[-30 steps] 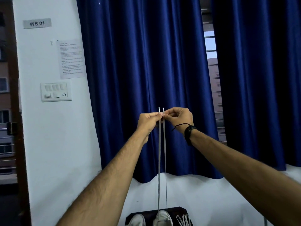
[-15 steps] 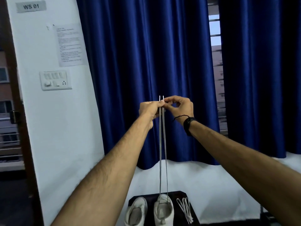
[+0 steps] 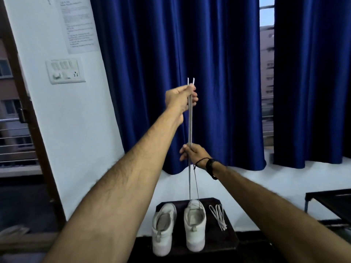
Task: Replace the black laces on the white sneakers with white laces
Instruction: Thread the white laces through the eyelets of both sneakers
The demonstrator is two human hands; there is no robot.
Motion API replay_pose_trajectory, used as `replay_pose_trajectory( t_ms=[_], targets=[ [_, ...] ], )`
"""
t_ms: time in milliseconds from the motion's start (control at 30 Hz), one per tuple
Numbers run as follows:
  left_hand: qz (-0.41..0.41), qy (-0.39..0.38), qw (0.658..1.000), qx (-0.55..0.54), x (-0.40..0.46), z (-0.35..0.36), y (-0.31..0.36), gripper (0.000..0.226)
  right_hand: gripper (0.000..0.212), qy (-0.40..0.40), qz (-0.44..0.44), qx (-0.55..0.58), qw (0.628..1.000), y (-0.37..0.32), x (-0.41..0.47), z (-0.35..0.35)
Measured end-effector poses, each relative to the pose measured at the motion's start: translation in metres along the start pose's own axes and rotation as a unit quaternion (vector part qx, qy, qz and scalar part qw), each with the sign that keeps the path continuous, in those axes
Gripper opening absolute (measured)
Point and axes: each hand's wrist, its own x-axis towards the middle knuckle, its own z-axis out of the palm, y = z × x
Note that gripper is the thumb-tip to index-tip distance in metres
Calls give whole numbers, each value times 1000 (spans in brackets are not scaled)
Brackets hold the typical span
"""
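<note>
The left hand (image 3: 180, 100) is raised high, closed in a pinch around both strands of the white lace (image 3: 190, 128) just under their two stiff tips, which stick up side by side above the fingers. Lower on the same lace, the right hand (image 3: 193, 154) is also closed around the two strands, thumb and fingers wrapped on them; a black wristband (image 3: 210, 167) and a thin black thread sit on that wrist. Between the two hands the strands run straight and taut, pressed together.

Below the right hand the strands part slightly and drop to the right sneaker (image 3: 195, 224), where they enter the front eyelets near the toe. That white sneaker stands on a small dark bench (image 3: 226, 242), heel toward the camera, toe toward the wall. Just to the left of it, nearly touching, stands the left sneaker (image 3: 163, 228), also white, with no lace that can be made out. To the right of the laced sneaker, on the same bench and apart from the shoe, lies a second white lace (image 3: 218, 216) folded into a loose bundle.

Behind the bench a dark blue curtain (image 3: 171, 54) hangs over the white wall. Left of the curtain, a switch panel (image 3: 65, 71) is mounted on the wall with a printed paper sheet (image 3: 79, 25) above it. Right of the bench, the corner of another dark table (image 3: 330, 200) shows.
</note>
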Motion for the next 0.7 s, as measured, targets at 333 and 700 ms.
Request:
replay_pose_trajectory(
  t_ms=[333, 700],
  targets=[
    [-123, -183, 959, 180, -20, -83, -114, 101, 36, 53, 44, 88, 994, 48, -3, 19],
    [-178, -388, 725, 540, -160, -106, -370, 61, 39, -16, 43, 2, 999, 53, 12, 8]
  ],
)
